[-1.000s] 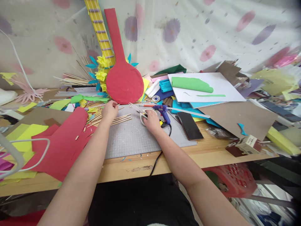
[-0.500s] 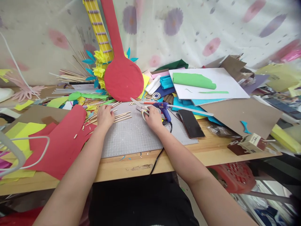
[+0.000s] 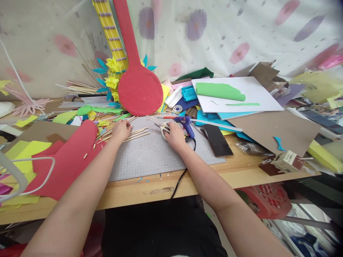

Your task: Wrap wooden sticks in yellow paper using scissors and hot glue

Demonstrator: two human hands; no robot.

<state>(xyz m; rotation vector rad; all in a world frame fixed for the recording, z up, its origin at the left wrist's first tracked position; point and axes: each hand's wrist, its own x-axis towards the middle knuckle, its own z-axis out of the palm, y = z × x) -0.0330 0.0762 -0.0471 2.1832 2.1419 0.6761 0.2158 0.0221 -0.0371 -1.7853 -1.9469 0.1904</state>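
Note:
My right hand (image 3: 175, 135) is wrapped around the light-coloured handles of a pair of scissors (image 3: 158, 123), whose blades point to the upper left, nearly together. My left hand (image 3: 121, 130) is closed, with a short end of a wooden stick (image 3: 130, 126) showing at its fingertips. Beneath and beside that hand lie several more thin wooden sticks (image 3: 138, 134) on the grey cutting mat (image 3: 144, 157). Just right of my right hand rests a purple glue gun (image 3: 188, 125), its black cord running off the table's front edge.
A red paper banjo-like shape (image 3: 140, 91) stands behind the mat. To the right are a black phone (image 3: 217, 140), a white board (image 3: 238, 103) with green paper (image 3: 219, 91), and a drink carton (image 3: 286, 162). Red paper (image 3: 66, 157) covers the left side.
The scissor blades have come closer together and dipped a little. My left hand has shifted slightly to the right; my right hand stays almost where it was.

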